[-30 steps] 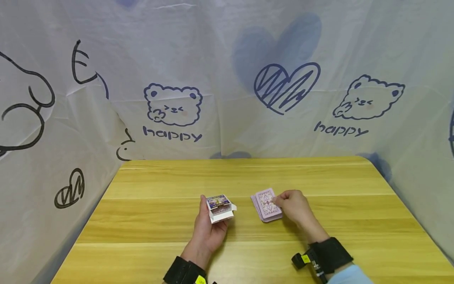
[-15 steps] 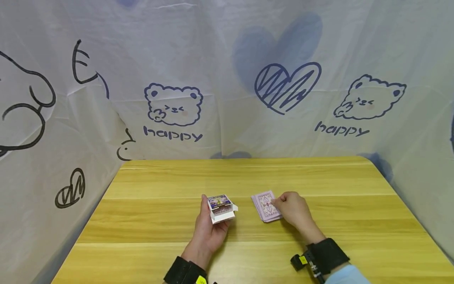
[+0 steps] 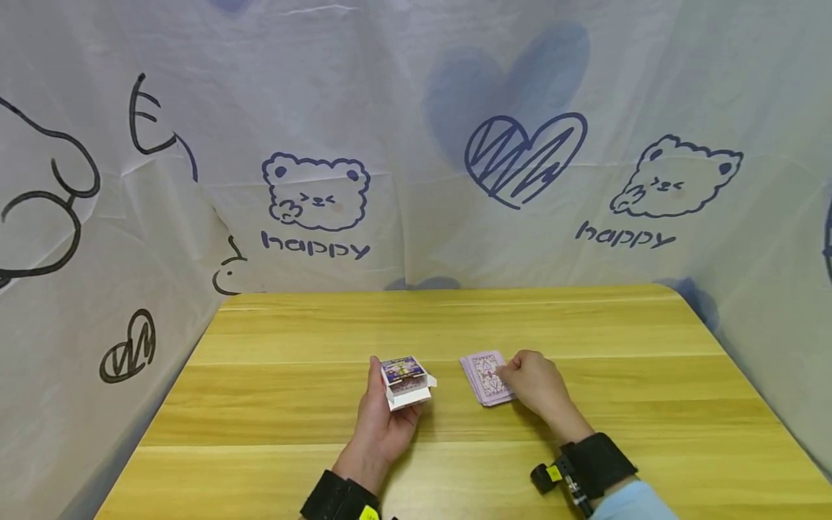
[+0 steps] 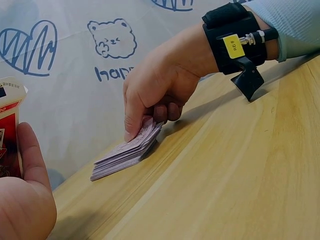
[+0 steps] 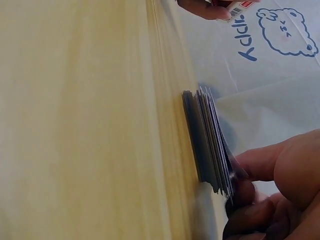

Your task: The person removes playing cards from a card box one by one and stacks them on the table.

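My left hand (image 3: 388, 427) holds a small card box (image 3: 403, 370) above the table, its end flap open towards me and cards visible inside. A red face of that box (image 4: 9, 145) shows in the left wrist view. To its right, a stack of playing cards (image 3: 487, 374) lies back side up, edges slightly uneven. My right hand (image 3: 538, 380) pinches the stack's right edge, thumb on top and curled fingers beneath the upper cards. There the upper cards (image 4: 142, 134) bend upward. How many cards are pinched, I cannot tell.
Both hands work over a wood-grain table (image 3: 292, 404). A white cloth (image 3: 416, 144) with bear and heart drawings hangs behind it and along both sides. Each wrist wears a black strap (image 3: 598, 466) with a small camera.
My right hand has shifted slightly left and down at the stack's edge, and the top card seems to have settled flatter onto the stack. The left hand and card box have barely moved.
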Motion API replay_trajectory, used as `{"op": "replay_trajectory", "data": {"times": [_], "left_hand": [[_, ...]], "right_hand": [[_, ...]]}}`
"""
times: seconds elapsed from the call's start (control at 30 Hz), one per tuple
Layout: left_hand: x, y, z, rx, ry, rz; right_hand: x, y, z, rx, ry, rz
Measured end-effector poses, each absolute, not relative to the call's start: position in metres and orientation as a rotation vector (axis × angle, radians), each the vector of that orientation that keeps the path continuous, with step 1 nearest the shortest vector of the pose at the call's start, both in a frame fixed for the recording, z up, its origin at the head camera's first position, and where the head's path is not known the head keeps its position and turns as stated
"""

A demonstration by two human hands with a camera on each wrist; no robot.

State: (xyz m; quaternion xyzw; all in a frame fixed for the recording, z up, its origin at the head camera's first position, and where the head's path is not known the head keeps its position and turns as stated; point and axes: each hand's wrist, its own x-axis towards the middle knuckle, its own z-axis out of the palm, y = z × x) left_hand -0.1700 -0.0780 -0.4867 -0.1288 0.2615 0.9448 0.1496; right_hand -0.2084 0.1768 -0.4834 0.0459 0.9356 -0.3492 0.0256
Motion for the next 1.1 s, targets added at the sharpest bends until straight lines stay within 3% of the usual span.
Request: {"op": "replay_trajectory", "data": {"times": [0.37, 0.67, 0.83, 1.1], "left_hand": [[-0.172, -0.073, -0.492, -0.342, 0.822, 2.698], [-0.172, -0.066, -0.492, -0.118, 0.922, 2.711], [-0.169, -0.065, -0.491, -0.059, 0.911, 2.728], [-0.164, -0.062, -0.491, 0.039, 0.898, 2.745]], "right_hand": [[-0.200, 0.173, -0.468, 0.160, 2.897, -1.324], [-0.167, 0.130, -0.425, -0.120, 2.461, -1.775], [-0.159, 0.117, -0.429, -0.177, 2.427, -1.691], [-0.161, 0.110, -0.449, -0.042, 2.550, -1.632]]}}
